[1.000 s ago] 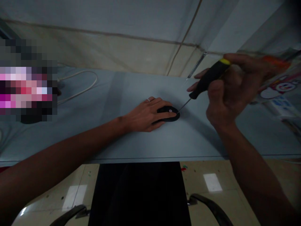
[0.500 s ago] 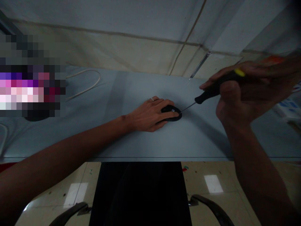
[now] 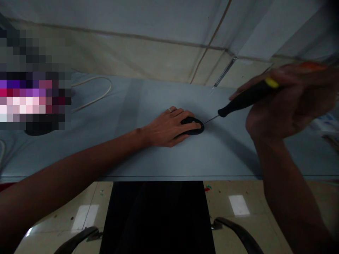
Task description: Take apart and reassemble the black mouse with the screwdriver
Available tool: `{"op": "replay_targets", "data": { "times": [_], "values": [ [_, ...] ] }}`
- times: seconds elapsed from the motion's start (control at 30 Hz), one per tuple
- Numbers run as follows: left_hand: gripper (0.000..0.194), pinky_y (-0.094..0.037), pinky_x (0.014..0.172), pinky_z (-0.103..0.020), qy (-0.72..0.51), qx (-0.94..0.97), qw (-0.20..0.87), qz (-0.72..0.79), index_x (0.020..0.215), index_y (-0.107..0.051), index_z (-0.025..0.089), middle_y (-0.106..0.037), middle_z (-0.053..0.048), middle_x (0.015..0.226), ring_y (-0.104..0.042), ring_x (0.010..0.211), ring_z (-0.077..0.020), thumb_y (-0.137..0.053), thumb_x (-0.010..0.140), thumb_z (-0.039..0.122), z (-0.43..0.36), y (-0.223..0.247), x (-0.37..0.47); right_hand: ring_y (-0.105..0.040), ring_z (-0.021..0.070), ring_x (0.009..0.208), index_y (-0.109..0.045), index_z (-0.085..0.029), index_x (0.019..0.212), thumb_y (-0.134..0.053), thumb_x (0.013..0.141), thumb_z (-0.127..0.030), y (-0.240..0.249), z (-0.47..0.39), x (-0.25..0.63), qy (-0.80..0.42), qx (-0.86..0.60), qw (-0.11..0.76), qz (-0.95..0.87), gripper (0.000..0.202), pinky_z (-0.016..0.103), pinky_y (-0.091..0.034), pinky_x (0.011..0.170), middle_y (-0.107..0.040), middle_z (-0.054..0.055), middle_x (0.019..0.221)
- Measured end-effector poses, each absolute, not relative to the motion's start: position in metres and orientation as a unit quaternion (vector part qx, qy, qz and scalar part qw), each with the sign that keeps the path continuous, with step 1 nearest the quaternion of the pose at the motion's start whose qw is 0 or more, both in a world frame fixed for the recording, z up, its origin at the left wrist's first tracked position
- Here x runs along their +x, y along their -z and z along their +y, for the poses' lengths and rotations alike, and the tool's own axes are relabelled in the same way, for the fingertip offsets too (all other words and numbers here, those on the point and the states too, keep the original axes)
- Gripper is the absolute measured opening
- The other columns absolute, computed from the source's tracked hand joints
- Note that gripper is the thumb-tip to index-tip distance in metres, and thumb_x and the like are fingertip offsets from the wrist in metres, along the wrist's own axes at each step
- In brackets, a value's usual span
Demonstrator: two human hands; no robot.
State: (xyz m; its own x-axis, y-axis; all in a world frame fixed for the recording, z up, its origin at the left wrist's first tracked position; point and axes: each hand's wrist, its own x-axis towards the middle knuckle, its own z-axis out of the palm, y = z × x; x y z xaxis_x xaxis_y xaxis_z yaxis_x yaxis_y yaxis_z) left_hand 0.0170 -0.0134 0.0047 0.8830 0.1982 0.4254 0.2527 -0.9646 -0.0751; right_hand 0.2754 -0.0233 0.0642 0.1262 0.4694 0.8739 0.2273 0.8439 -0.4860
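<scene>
Screwdriver [image 3: 247,98] flatter than at first

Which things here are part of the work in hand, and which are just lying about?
In use:
- black computer mouse, under the left hand
- screwdriver, in the right hand, its tip at the mouse's far end from the left wrist

Lying about:
- pale cable
- white-and-blue item, too blurred to name

Grey-blue table [image 3: 159,162] | black mouse [image 3: 196,131] near middle | pale cable [image 3: 111,85] looped, left | blurred white-blue item [image 3: 327,123], right
</scene>
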Motion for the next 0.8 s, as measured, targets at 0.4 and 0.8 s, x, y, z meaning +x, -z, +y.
{"op": "replay_targets", "data": {
  "times": [0.4, 0.8],
  "values": [
    [0.042, -0.044, 0.096, -0.044, 0.214, -0.968, 0.054, -0.115, 0.147, -0.052, 0.026, -0.058, -0.014, 0.139, -0.059, 0.115, -0.028, -0.043, 0.108, 0.04, -0.0124, -0.0019, 0.018, -0.075, 0.0205, 0.074, -0.07, -0.041, 0.111, -0.072, 0.091, -0.058, -0.0691, -0.0211, 0.2722, 0.056, -0.192, 0.688, -0.697, 0.026, 0.043, -0.066, 0.064, -0.071, -0.005, 0.086],
    [0.04, -0.043, 0.099, -0.044, 0.223, -0.967, 0.051, -0.109, 0.145, -0.053, 0.028, -0.058, -0.013, 0.14, -0.058, 0.118, -0.0275, -0.039, 0.11, 0.044, -0.0117, 0.0008, 0.0188, -0.074, 0.018, 0.071, -0.074, -0.037, 0.115, -0.077, 0.091, -0.045, -0.0706, -0.0188, 0.2715, 0.0, -0.145, 0.686, -0.713, 0.026, 0.04, -0.066, 0.061, -0.074, -0.002, 0.087]
  ]
}}
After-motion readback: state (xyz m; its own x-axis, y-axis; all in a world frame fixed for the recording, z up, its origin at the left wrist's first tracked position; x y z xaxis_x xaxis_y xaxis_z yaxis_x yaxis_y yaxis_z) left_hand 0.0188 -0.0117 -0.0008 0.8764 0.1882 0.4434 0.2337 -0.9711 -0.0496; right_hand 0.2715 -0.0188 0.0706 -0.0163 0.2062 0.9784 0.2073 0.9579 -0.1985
